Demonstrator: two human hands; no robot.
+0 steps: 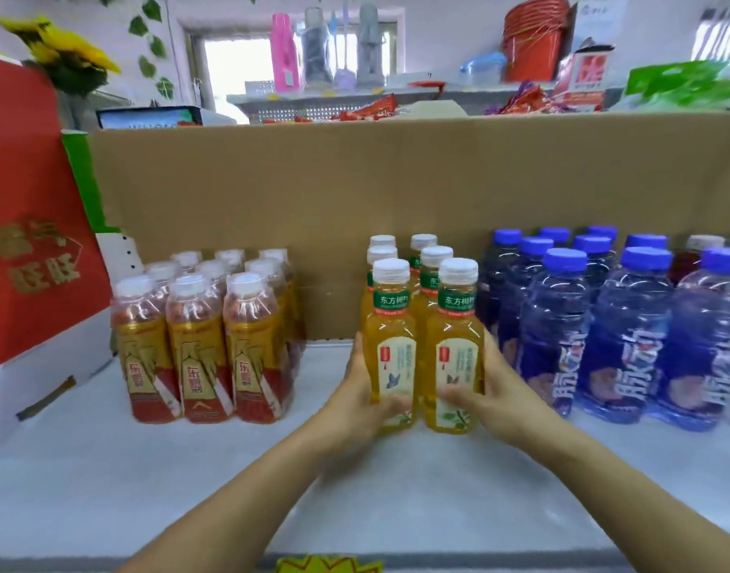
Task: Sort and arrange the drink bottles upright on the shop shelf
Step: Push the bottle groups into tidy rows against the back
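Tea bottles (390, 345): clear glossy plastic, white plastic caps, matt labels.
Blue bottles (628, 324): glossy translucent plastic.
Red-and-gold bottles (202, 345): under shiny, wrinkled plastic film.
Back board (355, 179): matt brown cardboard.
Shelf (107, 469): smooth, matt, pale.

Rear tea bottles (423, 242) show mostly caps; the red carton (32, 192) (lettering blurred) and rightmost blue bottle (717, 345) are cut off by edges.
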